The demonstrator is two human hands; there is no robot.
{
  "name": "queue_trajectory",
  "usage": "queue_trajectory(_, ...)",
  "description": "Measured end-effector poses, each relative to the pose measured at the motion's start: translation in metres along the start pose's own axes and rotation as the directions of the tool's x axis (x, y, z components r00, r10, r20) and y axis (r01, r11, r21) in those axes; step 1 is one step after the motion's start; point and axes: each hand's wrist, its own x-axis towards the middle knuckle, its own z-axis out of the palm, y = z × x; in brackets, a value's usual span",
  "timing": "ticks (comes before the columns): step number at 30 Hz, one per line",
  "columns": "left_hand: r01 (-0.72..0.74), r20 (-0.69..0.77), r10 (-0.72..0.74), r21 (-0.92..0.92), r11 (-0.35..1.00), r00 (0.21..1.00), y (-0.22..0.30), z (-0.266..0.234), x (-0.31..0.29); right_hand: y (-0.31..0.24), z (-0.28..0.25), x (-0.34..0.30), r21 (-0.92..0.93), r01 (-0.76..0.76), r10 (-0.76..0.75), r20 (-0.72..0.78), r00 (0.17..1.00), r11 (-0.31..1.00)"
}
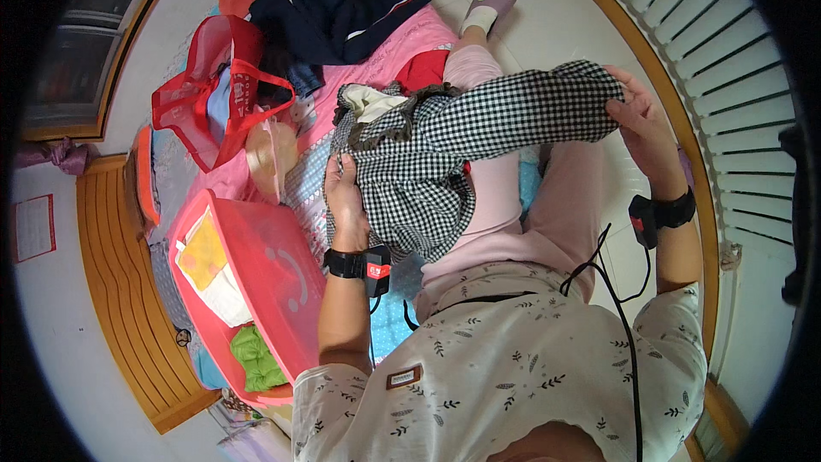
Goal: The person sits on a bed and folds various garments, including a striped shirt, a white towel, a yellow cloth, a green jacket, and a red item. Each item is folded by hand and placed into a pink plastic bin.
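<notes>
A black-and-white checked garment [410, 197] lies spread across my lap, one long sleeve [530, 115] stretched out to the right. Dark ruffled trim and a pale lining [372, 104] show at its far edge. My left hand [344, 197] grips the garment's left edge, thumb on top. At the other end, my right hand [641, 120] pinches the cuff of the outstretched sleeve, holding it taut. Each wrist wears a black strap with a small box on it.
To the left stands a pink plastic bin [274, 269] with folded cloths inside. Beyond it are a red mesh bag [214, 94] and a dark navy garment [338, 21] on the bed [312, 167]. A white radiator [727, 77] lines the right wall.
</notes>
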Motion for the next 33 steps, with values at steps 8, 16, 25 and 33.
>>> queue_trajectory(8, 0.062, -0.004, -0.062, 0.000, 0.998, 0.998, 0.013, 0.005, -0.010, 0.007, -0.008, -0.023, 0.057, 0.104, -0.105, 0.014, 0.994, 0.993)
queue_trajectory(16, 0.163, 0.010, -0.163, 0.000, 0.987, 0.987, 0.007, 0.000, -0.020, 0.001, -0.023, -0.046, -0.139, -0.034, 0.025, -0.059, 0.998, 0.990)
queue_trajectory(25, 0.249, 0.013, -0.252, 0.102, 0.963, 0.968, 0.021, -0.004, -0.031, 0.027, -0.044, -0.047, -0.181, -0.025, -0.043, -0.361, 0.932, 0.983)
queue_trajectory(33, 0.168, 0.162, -0.149, -0.112, 0.979, 0.976, 0.052, 0.012, -0.041, -0.009, -0.057, -0.075, -0.164, -0.001, -0.059, -0.363, 0.930, 0.987)
